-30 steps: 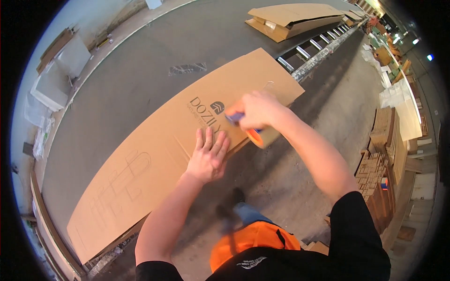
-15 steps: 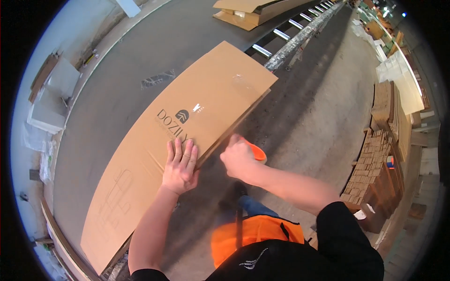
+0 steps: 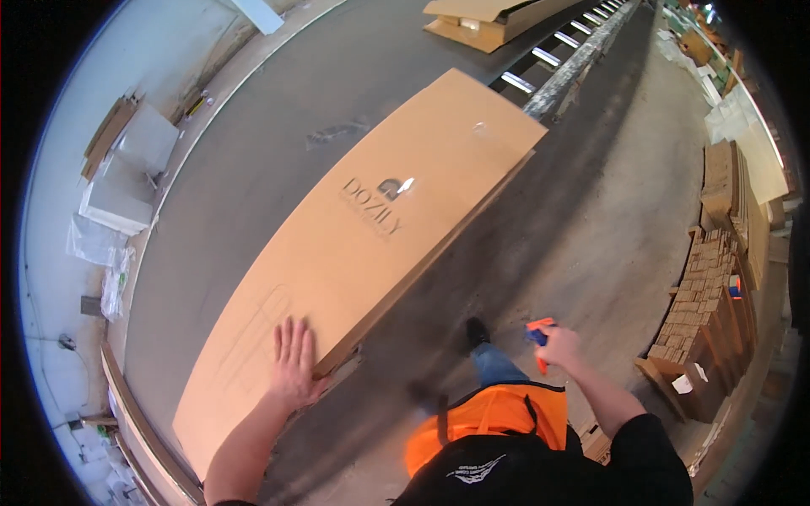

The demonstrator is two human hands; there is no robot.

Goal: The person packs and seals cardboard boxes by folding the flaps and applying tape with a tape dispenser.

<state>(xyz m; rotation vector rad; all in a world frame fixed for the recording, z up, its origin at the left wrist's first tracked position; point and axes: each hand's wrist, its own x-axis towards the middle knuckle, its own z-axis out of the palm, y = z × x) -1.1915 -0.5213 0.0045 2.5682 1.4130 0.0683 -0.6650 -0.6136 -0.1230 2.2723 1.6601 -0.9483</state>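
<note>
A long, closed cardboard box [image 3: 371,253] with dark print lies slantwise in front of me on a roller conveyor. My left hand [image 3: 294,371] rests flat on its top near the closer end, fingers stretched out, the thumb at the right edge. Away from the box, on the right, my right hand [image 3: 558,346] is closed round an orange and blue tape dispenser [image 3: 540,334]. Part of its handle is hidden by the fingers. A shiny patch, apparently clear tape, shows near the box's far end.
The conveyor [image 3: 582,63] runs on toward the far right. Another carton [image 3: 477,29] lies beyond the box. Flat cardboard is stacked [image 3: 696,295] on the right, with a small orange and blue thing [image 3: 735,287] at its side. White blocks [image 3: 118,198] stand along the left wall.
My left hand has slid along the box toward its near end. My right hand has drawn away from the box's edge to the right, carrying the tape dispenser. The view has shifted.
</note>
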